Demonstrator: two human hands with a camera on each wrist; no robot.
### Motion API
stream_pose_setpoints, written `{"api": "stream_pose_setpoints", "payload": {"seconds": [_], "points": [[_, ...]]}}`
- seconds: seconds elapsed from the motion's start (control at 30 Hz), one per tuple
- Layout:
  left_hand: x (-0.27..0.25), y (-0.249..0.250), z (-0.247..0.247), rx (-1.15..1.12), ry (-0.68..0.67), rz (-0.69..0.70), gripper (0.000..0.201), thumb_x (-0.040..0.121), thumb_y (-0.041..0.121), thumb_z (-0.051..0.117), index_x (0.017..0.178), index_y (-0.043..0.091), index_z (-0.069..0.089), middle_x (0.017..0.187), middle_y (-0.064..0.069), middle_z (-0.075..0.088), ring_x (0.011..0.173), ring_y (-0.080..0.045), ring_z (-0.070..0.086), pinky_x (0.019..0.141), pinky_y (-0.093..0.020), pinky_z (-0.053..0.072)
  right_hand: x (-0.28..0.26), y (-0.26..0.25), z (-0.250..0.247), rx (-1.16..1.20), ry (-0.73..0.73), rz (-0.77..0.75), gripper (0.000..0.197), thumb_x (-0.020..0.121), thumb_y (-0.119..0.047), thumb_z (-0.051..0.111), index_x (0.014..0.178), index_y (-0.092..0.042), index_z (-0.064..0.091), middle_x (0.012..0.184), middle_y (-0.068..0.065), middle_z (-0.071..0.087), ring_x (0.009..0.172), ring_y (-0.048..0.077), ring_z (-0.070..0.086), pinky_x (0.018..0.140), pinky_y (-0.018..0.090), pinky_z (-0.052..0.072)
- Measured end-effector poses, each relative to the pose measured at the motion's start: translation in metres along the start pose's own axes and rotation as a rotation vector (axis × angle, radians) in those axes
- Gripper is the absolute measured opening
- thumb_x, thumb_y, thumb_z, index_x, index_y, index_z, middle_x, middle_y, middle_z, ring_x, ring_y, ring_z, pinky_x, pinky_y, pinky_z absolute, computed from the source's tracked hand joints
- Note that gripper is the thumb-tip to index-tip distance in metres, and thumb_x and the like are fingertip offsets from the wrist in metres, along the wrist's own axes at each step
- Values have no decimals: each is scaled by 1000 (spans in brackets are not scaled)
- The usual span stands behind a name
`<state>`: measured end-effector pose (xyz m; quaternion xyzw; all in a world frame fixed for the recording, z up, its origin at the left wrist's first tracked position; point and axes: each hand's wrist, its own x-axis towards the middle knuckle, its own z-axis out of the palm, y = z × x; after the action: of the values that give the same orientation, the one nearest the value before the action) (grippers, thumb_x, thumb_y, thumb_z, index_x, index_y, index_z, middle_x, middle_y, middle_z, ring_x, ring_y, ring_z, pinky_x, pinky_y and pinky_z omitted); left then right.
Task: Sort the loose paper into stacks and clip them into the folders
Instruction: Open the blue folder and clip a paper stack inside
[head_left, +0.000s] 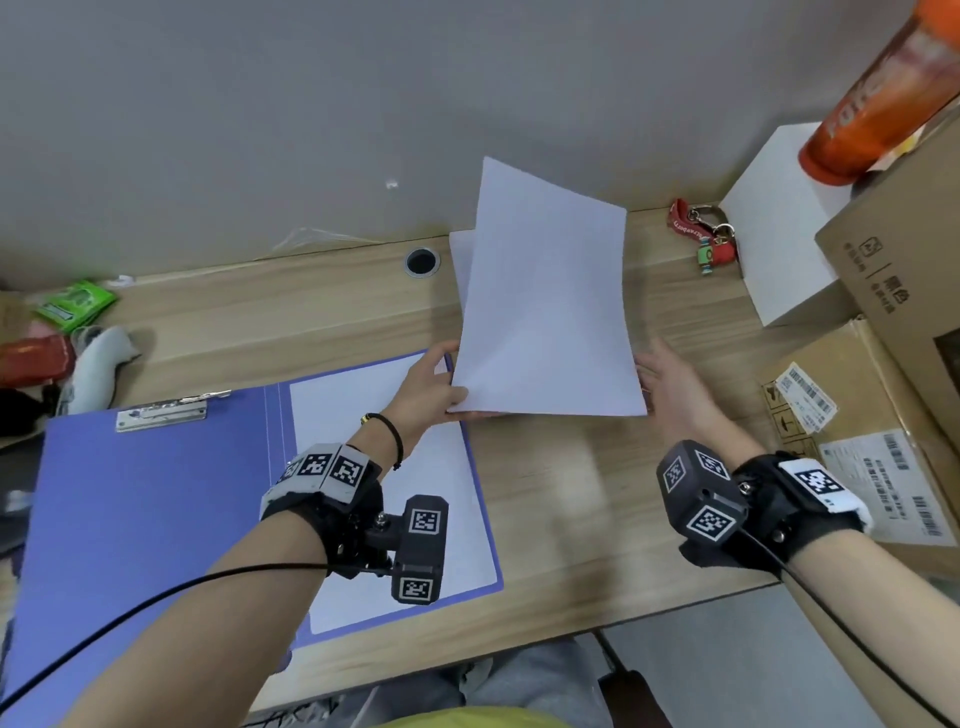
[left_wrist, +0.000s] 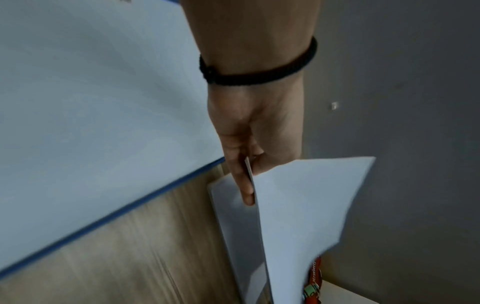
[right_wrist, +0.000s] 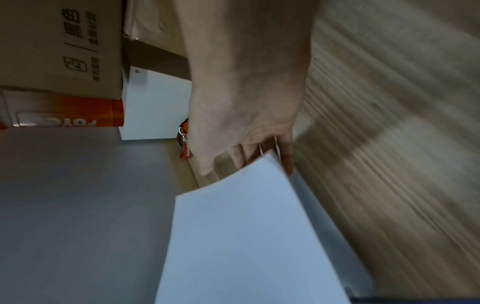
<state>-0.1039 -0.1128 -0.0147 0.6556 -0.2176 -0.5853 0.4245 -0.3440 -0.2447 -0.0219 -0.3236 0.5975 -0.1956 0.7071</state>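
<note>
Both hands hold a thin stack of white paper (head_left: 545, 312) tilted up over the wooden desk (head_left: 561, 493). My left hand (head_left: 451, 400) pinches its near left corner, and in the left wrist view a finger (left_wrist: 245, 185) lies between the raised paper (left_wrist: 303, 205) and a lower sheet (left_wrist: 233, 230). My right hand (head_left: 648, 387) grips the near right corner, with the paper (right_wrist: 246, 236) slid between its fingers (right_wrist: 285, 162). An open blue folder (head_left: 145, 519) lies at the left with a metal clip (head_left: 166, 409) at its top and white paper (head_left: 395, 499) on its right half.
Cardboard boxes (head_left: 893, 291) and a white box (head_left: 779, 234) stand at the right, with an orange bottle (head_left: 878, 98) on top. A red keychain (head_left: 701, 234) lies by the wall. A cable hole (head_left: 421, 261) and a green packet (head_left: 75, 304) sit further left.
</note>
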Motion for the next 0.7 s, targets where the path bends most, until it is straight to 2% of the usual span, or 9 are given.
{"api": "stream_pose_setpoints", "payload": {"seconds": [0.1,0.17,0.27,0.33,0.4,0.47,0.53,0.67,0.7], "points": [[-24,0,-24,131,-62,50,51,90,-5,47,130,27,43,111,-5,67,92,-16,67,68,-25,58,-17,-3,23,-40,-70,-109,28,98,-23,46,122,-12,56,106,4,66,88,18,68,68,27,52],[-40,-2,-42,188,-63,84,49,91,-3,47,130,27,44,110,2,67,91,-8,66,68,-22,56,-28,-8,40,-55,-87,-193,25,96,-9,47,118,-17,57,104,2,67,87,20,67,66,28,52],[-61,-3,-69,259,1,150,48,90,-2,48,128,28,47,107,7,65,77,3,62,63,-16,48,-51,-17,74,-95,-174,-304,29,97,-7,45,116,-24,58,109,-4,69,94,18,67,72,32,54],[-72,-1,-87,261,61,212,46,89,-2,49,126,26,49,110,8,63,87,3,61,66,-12,47,-66,-20,97,-93,-249,-377,29,98,-7,43,114,-24,60,115,-3,67,100,16,66,83,34,53],[-84,2,-105,237,113,277,41,91,-2,51,125,21,50,112,10,63,97,4,60,73,-11,50,-79,-20,118,-91,-289,-421,28,98,-7,43,114,-22,60,122,1,65,108,20,63,91,38,49],[-96,3,-120,219,147,331,38,93,-2,50,124,20,49,111,12,62,97,7,61,77,-10,49,-89,-17,133,-88,-332,-457,29,98,-7,43,121,-18,58,128,6,62,114,23,60,94,39,47],[-106,-5,-130,217,170,340,36,95,2,49,126,20,48,113,13,61,100,4,61,78,-8,49,-98,-8,142,-102,-352,-466,30,97,-6,44,119,-20,58,126,3,64,112,20,61,91,35,48],[-114,-41,-135,209,140,283,43,95,1,48,135,18,42,127,5,57,118,-11,56,96,-20,48,-102,31,147,-222,-336,-416,32,93,-1,46,108,-23,65,113,-4,70,104,14,63,86,31,45],[-115,-50,-134,208,127,257,44,96,1,46,137,17,40,129,5,56,120,-11,55,96,-17,47,-102,42,145,-270,-326,-396,33,92,-1,47,106,-24,66,112,-5,70,102,12,64,86,30,45]]}}
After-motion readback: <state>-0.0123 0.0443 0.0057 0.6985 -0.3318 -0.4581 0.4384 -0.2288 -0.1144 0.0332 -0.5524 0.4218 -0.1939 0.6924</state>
